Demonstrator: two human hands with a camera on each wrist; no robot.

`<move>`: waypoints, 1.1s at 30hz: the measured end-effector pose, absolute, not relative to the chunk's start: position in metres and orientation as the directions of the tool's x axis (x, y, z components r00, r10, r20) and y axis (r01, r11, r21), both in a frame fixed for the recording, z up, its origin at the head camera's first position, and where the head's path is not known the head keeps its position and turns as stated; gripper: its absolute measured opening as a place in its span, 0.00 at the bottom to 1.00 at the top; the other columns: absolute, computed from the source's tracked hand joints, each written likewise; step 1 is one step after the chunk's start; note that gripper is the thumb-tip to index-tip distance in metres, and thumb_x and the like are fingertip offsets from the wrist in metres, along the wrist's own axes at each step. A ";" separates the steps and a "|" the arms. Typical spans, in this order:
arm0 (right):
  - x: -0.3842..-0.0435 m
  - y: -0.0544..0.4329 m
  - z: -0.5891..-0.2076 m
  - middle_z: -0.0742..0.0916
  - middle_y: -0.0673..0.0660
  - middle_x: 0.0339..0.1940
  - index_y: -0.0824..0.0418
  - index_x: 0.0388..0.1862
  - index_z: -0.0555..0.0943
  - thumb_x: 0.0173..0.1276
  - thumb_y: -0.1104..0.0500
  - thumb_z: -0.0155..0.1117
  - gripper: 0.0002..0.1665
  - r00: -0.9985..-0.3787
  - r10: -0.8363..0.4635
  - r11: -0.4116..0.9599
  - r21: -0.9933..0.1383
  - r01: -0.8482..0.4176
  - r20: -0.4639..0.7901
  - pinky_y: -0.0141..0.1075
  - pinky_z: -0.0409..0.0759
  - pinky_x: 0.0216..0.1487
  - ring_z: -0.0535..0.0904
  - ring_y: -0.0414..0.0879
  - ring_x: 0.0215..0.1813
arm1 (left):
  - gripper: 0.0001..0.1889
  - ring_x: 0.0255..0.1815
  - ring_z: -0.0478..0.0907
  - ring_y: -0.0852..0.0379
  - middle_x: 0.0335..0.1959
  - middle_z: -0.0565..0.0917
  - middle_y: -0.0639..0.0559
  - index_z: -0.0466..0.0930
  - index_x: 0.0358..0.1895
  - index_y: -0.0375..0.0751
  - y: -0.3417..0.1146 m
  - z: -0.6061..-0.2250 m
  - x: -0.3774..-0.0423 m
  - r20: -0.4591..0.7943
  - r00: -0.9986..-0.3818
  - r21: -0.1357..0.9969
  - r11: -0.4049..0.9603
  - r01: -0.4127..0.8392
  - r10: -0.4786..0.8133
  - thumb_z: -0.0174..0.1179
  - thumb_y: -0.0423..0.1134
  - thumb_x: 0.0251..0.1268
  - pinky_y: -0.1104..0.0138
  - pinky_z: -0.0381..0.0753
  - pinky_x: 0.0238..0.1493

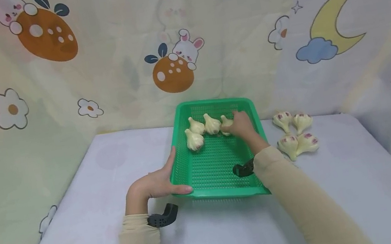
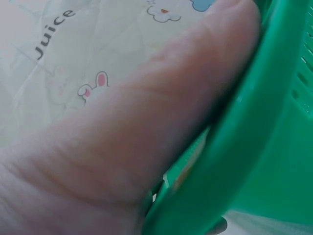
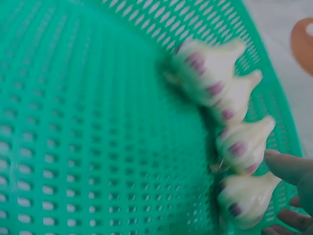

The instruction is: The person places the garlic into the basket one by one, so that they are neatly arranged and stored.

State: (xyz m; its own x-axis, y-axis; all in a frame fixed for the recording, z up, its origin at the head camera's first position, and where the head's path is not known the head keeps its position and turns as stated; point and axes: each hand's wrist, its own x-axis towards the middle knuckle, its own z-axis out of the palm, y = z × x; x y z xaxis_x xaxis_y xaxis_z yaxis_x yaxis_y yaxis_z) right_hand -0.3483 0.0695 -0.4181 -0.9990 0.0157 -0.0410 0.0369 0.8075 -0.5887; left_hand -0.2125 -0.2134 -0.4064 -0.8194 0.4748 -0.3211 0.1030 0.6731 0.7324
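1. Garlic bulb [image 3: 244, 200]: inside green plastic basket [image 1: 223, 192], rightmost of four; long axis runs stem toward far wall.
2. Key relation: bulb lies just left of the right hand [image 1: 240, 125] in the head view, stem beside the thumb. This hand is nearer; fingers parted, apparently released.
3. Left hand [image 1: 155, 183]: grasping basket's left rim, well apart from bulb.
4. Four loose bulbs [image 1: 288, 145]: on table [image 1: 92, 227], right of basket.
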 end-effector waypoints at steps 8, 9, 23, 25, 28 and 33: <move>-0.352 0.074 -0.428 0.69 0.74 0.66 0.74 0.69 0.60 0.61 0.50 0.66 0.46 -0.999 0.009 0.863 -0.504 0.030 -0.044 0.52 0.63 0.68 0.63 0.65 0.68 | 0.68 0.74 0.53 0.45 0.77 0.46 0.42 0.15 0.73 0.57 -0.212 -0.408 -0.213 -0.333 -0.824 0.718 0.689 0.094 0.459 0.68 0.62 0.47 0.49 0.58 0.69; -0.352 0.073 -0.428 0.70 0.74 0.65 0.74 0.69 0.62 0.60 0.50 0.66 0.46 -0.999 0.007 0.867 -0.497 0.024 -0.037 0.52 0.65 0.67 0.64 0.65 0.67 | 0.68 0.74 0.53 0.45 0.77 0.46 0.42 0.15 0.73 0.57 -0.212 -0.409 -0.213 -0.331 -0.823 0.720 0.687 0.096 0.462 0.68 0.62 0.47 0.49 0.58 0.69; -0.357 0.070 -0.432 0.82 0.70 0.46 0.74 0.50 0.77 0.56 0.51 0.68 0.31 -0.999 -0.012 0.917 -0.398 -0.025 0.033 0.49 0.76 0.52 0.77 0.62 0.49 | 0.68 0.74 0.54 0.45 0.78 0.45 0.44 0.14 0.72 0.59 -0.212 -0.407 -0.215 -0.332 -0.817 0.727 0.680 0.098 0.472 0.68 0.63 0.46 0.49 0.59 0.69; -0.358 0.070 -0.432 0.82 0.70 0.47 0.73 0.51 0.77 0.55 0.51 0.68 0.32 -0.999 -0.017 0.919 -0.393 -0.030 0.037 0.49 0.76 0.52 0.77 0.62 0.49 | 0.68 0.74 0.54 0.45 0.78 0.45 0.43 0.14 0.72 0.59 -0.213 -0.407 -0.215 -0.335 -0.817 0.722 0.685 0.096 0.469 0.68 0.63 0.46 0.49 0.58 0.69; -0.359 0.069 -0.433 0.82 0.70 0.48 0.73 0.53 0.77 0.55 0.52 0.69 0.33 -0.999 -0.016 0.920 -0.390 -0.031 0.040 0.49 0.75 0.53 0.77 0.62 0.51 | 0.69 0.74 0.54 0.45 0.77 0.45 0.43 0.14 0.72 0.60 -0.214 -0.406 -0.214 -0.338 -0.819 0.722 0.686 0.092 0.465 0.68 0.65 0.45 0.49 0.59 0.69; -0.362 0.068 -0.434 0.82 0.69 0.50 0.71 0.56 0.76 0.56 0.52 0.70 0.33 -1.000 0.005 0.915 -0.404 -0.005 0.022 0.49 0.75 0.55 0.76 0.61 0.53 | 0.69 0.75 0.52 0.46 0.78 0.44 0.45 0.15 0.72 0.60 -0.214 -0.407 -0.214 -0.333 -0.818 0.733 0.674 0.087 0.468 0.68 0.66 0.43 0.49 0.57 0.70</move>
